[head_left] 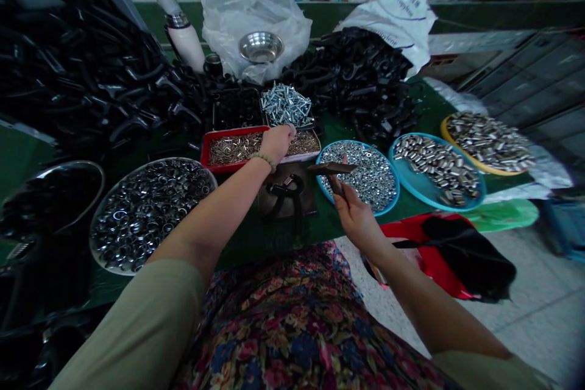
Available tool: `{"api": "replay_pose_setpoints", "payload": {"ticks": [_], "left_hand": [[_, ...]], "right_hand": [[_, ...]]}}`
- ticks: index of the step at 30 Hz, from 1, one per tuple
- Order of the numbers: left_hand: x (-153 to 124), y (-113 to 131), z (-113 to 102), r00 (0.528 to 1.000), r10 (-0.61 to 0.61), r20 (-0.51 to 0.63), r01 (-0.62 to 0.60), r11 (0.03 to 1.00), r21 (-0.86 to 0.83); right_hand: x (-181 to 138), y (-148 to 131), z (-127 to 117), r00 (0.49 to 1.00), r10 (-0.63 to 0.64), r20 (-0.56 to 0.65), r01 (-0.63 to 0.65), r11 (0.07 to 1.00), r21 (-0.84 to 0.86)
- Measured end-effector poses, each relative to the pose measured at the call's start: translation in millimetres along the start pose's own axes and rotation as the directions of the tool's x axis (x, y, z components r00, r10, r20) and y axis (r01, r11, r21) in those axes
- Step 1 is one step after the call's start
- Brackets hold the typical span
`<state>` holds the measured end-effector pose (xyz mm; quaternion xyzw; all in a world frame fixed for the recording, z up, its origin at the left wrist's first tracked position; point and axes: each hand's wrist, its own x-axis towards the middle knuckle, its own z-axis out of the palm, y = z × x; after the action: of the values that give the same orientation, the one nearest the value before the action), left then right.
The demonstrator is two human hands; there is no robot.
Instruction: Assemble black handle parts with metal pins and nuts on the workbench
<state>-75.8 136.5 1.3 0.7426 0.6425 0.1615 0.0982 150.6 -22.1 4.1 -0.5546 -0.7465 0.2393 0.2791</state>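
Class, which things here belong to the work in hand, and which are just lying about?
Seemingly in use:
hammer, in the right hand
black part on the dark block
metal pins by the left hand

Apparently lying about:
flask
metal bowl
plastic bag

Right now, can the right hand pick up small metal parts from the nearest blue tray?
Probably not: the right hand is wrapped around the hammer. Otherwise, the small metal parts look within easy reach, lying uncovered in the nearest blue tray.

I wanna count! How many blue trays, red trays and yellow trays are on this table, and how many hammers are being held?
Blue trays: 2
Red tray: 1
Yellow tray: 1
Hammer: 1
Total: 5
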Motion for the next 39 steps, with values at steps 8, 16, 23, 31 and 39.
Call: {"api": "replay_pose_setpoints", "payload": {"ticks": [8, 16, 23, 31, 39], "left_hand": [[-102.8, 7.2, -2.7, 0.997, 0.003, -0.083, -0.038, 0.901, -0.432], [-149.8, 7.2, 29.2, 0.991, 0.102, -0.082, -0.112, 0.986, -0.125], [-148.9, 9.1, 26.4, 0.976, 0.217, 0.011, -0.216, 0.962, 0.167], [-153.8, 11.4, 20.3, 0.969, 0.234, 0.078, -0.243, 0.958, 0.154], [-217.3, 1.4, 15.5, 0.995, 0.060, -0.075, -0.066, 0.995, -0.069]], "right_hand": [[-9.9, 13.5, 0.8, 1.000, 0.020, -0.008, -0.019, 0.999, 0.037], [-9.1, 7.2, 6.6, 1.000, -0.009, -0.001, 0.009, 0.995, 0.096], [-16.2, 4.0, 5.9, 1.000, -0.004, 0.008, 0.003, 0.995, 0.098], [-16.1, 1.0, 8.4, 0.998, -0.019, 0.055, 0.014, 0.996, 0.087], [-3.8, -21.0, 8.5, 0.969, -0.148, 0.200, 0.153, 0.988, -0.008]]}}
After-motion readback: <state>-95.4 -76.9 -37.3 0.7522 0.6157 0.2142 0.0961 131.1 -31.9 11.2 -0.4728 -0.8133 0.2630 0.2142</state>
